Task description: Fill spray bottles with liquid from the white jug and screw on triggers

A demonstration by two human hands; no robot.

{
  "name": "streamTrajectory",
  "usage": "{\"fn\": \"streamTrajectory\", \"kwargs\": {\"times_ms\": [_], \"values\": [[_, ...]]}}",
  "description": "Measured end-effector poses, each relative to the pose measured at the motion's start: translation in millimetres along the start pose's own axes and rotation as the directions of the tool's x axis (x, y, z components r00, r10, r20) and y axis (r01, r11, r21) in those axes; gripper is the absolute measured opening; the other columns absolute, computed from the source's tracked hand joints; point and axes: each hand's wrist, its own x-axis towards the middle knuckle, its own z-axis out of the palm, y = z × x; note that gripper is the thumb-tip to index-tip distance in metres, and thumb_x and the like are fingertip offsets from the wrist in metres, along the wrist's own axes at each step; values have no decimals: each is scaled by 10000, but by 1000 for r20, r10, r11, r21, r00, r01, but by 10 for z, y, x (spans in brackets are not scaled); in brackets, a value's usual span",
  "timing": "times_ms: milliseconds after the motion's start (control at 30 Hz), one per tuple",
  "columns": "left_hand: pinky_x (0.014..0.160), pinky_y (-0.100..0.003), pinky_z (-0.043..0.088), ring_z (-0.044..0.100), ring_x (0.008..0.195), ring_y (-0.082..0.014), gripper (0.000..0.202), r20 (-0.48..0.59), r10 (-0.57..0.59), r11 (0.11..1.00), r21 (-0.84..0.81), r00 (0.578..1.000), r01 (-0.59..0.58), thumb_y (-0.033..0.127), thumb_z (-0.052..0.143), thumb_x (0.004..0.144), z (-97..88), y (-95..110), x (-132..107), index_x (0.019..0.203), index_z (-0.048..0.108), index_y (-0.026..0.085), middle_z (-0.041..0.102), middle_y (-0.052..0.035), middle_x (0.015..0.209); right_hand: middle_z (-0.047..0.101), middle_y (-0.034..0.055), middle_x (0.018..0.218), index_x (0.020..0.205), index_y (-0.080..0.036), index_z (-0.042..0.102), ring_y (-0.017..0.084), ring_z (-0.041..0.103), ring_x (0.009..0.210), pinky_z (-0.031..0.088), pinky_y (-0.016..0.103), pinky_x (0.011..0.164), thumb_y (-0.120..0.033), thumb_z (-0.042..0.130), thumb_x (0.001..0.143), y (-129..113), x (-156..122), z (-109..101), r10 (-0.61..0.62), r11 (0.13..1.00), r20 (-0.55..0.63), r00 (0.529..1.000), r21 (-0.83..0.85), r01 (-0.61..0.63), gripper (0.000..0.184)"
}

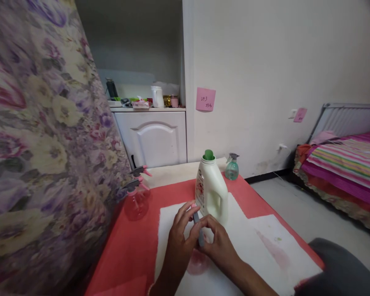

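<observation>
My left hand (180, 234) pinches the pink-and-grey spray head (196, 217) of a spray bottle near its pink nozzle end. From the other side, the fingers of my right hand (218, 242) close on the grey lower part of the same piece. Below both hands stands a clear pink bottle (197, 265), its neck mostly covered, so I cannot tell whether the head is seated on it. Just behind my hands is a large cream jug (212, 191) with a side handle, a green piece (208, 155) sitting in its mouth.
Two pink spray bottles (136, 206) stand at the table's left, beside the floral curtain (55, 135). A green spray bottle (232, 169) is at the back right. White paper sheets (243, 238), one stained pink, lie on the red tabletop (129, 246).
</observation>
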Motion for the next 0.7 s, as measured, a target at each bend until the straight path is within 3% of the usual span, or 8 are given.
{"fn": "streamTrajectory", "kwargs": {"times_ms": [133, 267, 367, 567, 700], "values": [[1059, -440, 406, 480, 1285, -256, 382, 7, 24, 999, -29, 1000, -24, 343, 520, 876, -36, 19, 14, 1233, 614, 247, 540, -105, 1371, 604, 13, 969, 973, -214, 623, 210, 588, 953, 460, 313, 856, -78, 680, 683, -5, -38, -27, -6, 1000, 101, 995, 23, 4, 325], [1066, -410, 398, 477, 1282, -228, 407, -17, 7, 997, -71, 1000, -8, 366, 439, 929, -79, 45, 23, 1300, 557, 249, 534, -92, 1374, 629, 32, 996, 985, -216, 652, 204, 595, 967, 459, 316, 876, -139, 587, 821, -60, -58, -61, -62, 996, 140, 988, 68, 53, 192], [1085, -405, 368, 459, 1289, -222, 395, -62, 0, 999, -41, 998, -2, 365, 404, 941, -98, 78, 21, 1272, 581, 239, 524, -86, 1377, 641, 26, 968, 962, -219, 659, 203, 597, 946, 459, 313, 867, -147, 594, 829, -67, -53, -60, -51, 997, 126, 991, 55, 44, 165], [806, -320, 493, 582, 853, -172, 496, 46, -18, 1000, -5, 999, 18, 294, 563, 848, -76, 121, 14, 1340, 518, 259, 611, -67, 1185, 630, 24, 943, 922, -221, 642, 211, 596, 936, 471, 320, 852, -171, 608, 818, -99, -54, -58, -49, 997, 124, 991, 65, 42, 120], [772, -305, 478, 557, 782, -162, 432, 45, -55, 998, -26, 997, 56, 267, 566, 825, -79, 140, 27, 1255, 576, 233, 642, -51, 1061, 632, 33, 979, 974, -223, 645, 211, 596, 968, 463, 327, 882, -197, 560, 863, -171, -35, -75, -82, 993, 158, 984, 102, 66, 143]]}}
